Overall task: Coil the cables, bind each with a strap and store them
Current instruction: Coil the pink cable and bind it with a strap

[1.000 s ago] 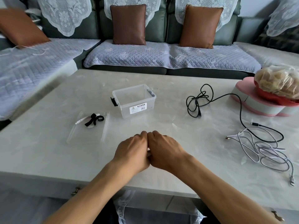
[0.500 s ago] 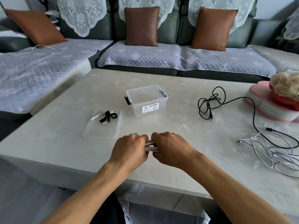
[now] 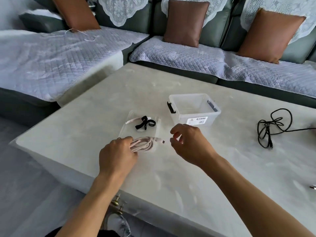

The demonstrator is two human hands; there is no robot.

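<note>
While the left hand (image 3: 118,156) grips a pale pinkish-white cable (image 3: 145,143) gathered into a flat bundle of several loops just above the table (image 3: 205,185), its plug end pokes out toward the right hand (image 3: 188,144), which hovers just beside it with fingers loosely curled, holding nothing. Behind lie black straps (image 3: 145,124) on a clear lid (image 3: 158,124), beside a clear box (image 3: 195,108). A tangled black cable (image 3: 268,129) lies to the right.

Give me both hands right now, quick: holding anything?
Left hand: grips the coiled white cable.
Right hand: holds nothing, fingers loosely curled just past the cable's plug end.
</note>
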